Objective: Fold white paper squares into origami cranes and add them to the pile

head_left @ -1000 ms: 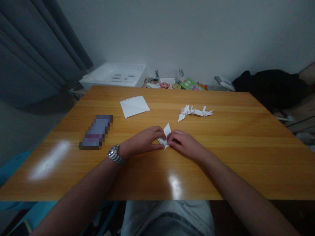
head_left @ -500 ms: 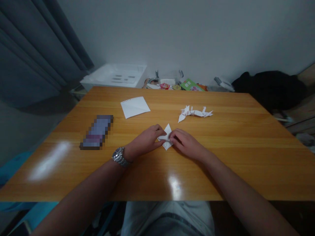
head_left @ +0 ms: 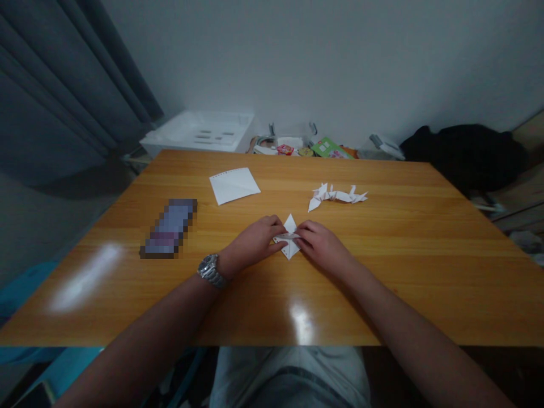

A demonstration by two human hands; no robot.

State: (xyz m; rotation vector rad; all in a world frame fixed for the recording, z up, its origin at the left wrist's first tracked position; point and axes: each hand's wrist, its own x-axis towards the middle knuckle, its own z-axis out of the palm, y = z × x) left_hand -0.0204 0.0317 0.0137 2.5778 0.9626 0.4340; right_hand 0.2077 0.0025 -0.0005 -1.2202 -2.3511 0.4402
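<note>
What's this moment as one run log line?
left hand: holding folded paper | right hand: holding its right side | flat sheet: on table | origami: beyond right hand

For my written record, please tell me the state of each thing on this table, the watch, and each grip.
Folded paper, pointed at near and far ends
Left grip, touching its left side
Right grip, touching its right side
Loose sheet, lying open and flat
White origami, folded, not held
Watch, worn
Phone-like object, lying down; on or off unclear
</note>
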